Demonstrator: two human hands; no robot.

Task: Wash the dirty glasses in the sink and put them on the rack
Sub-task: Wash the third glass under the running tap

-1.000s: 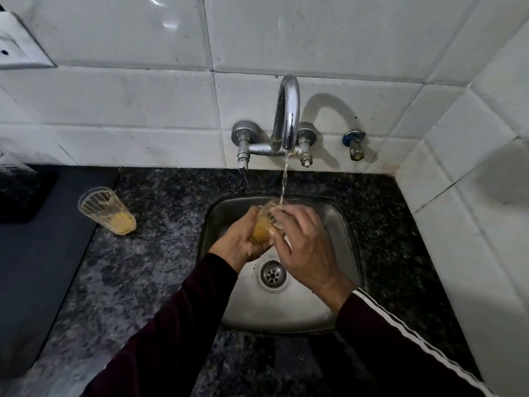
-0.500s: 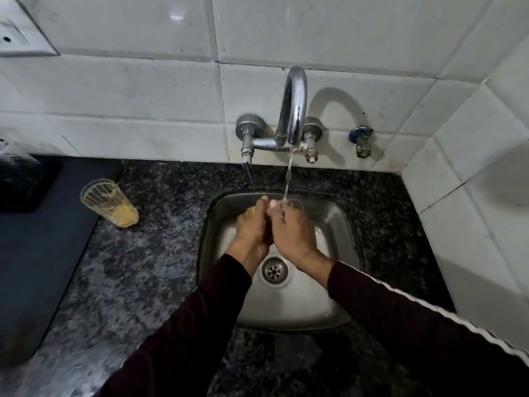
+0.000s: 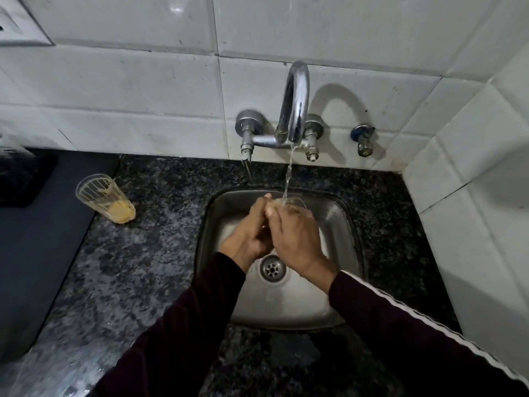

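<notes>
Over the steel sink (image 3: pixel 337 224), both my hands hold one clear glass (image 3: pixel 294 204) under the running water from the chrome tap (image 3: pixel 296 110). My left hand (image 3: pixel 252 233) grips the glass from the left, and my right hand (image 3: pixel 297 239) wraps round it from the right. Only the glass's rim shows above my fingers; the rest is hidden. A second ribbed glass (image 3: pixel 106 197) with yellow residue at its bottom stands on the dark granite counter (image 3: pixel 128 267), left of the sink.
A dark mat or tray (image 3: pixel 37 253) covers the counter's left part, with a black object (image 3: pixel 20 179) at its back. White tiled walls close off the back and the right side. A small valve (image 3: pixel 363 138) sits right of the tap.
My hands lifted the glass toward the back of the sink and closed more tightly round it; its yellow content no longer shows. The view moved closer.
</notes>
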